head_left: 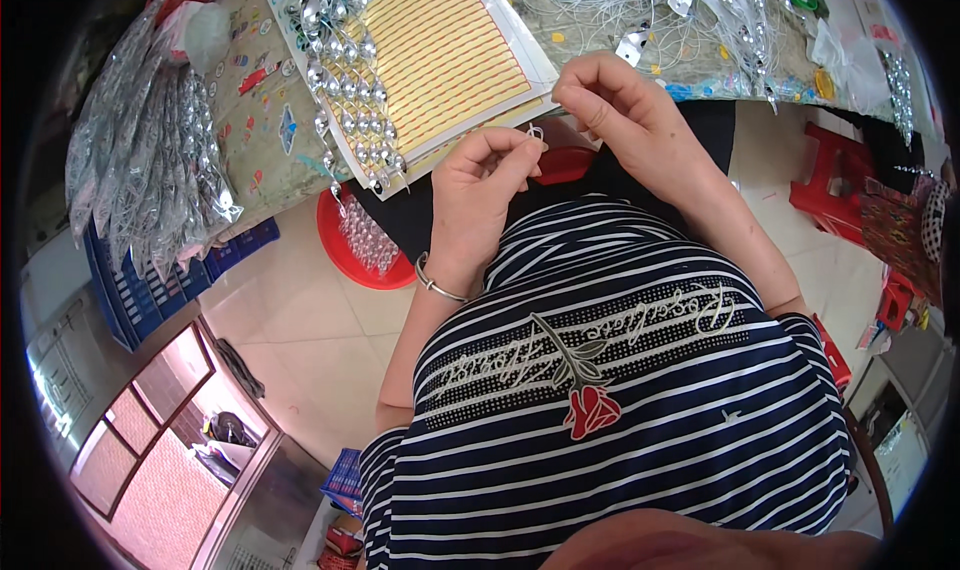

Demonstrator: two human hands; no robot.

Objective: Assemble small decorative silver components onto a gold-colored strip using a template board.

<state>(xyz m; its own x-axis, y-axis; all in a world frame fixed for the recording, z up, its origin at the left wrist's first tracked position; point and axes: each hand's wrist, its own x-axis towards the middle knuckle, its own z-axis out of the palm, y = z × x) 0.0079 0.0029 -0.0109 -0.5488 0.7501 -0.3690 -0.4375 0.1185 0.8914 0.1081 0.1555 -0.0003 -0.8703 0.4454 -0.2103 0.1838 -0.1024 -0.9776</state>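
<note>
White loop [537,131]: gripped by left hand [476,192] fingers; right hand [636,116] fingers curled, closure unclear. Apparent step: loop handling; next move likely requires steady pinching.

The left hand [474,196] pinches a white piece [537,133] near the right hand [640,115]. Silver beads [366,122] lie along the yellow sheet [455,45], which overhangs the counter [262,130].

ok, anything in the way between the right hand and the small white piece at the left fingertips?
Nothing visible: the gap between the right hand and the small white piece in the left hand looks open. A fine thread there would be too thin to tell.
</note>
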